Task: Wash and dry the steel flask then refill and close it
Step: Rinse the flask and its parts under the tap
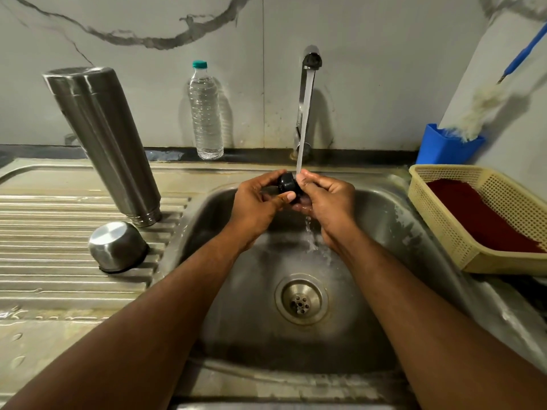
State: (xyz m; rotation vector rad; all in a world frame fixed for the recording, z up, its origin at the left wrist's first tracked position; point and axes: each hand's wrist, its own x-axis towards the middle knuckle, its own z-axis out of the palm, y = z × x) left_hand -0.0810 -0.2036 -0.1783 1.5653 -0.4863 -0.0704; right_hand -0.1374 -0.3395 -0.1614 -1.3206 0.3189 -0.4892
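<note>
A beige basket [438, 220] holding a red cloth [479, 217] sits beside a blue holder [444, 146].

The silver flask [102, 143] stands left; the basket [438, 220] is beige with dark red cloth [479, 217]; far bottle cap [199, 64] is teal.

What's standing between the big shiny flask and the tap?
In the head view, a clear water bottle stands by the wall between the flask and the tap.

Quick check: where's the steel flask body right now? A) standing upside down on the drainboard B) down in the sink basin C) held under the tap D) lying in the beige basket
A: the steel flask stands mouth-down on the ribbed drainboard; both hands hold only the black stopper under the tap.
</note>
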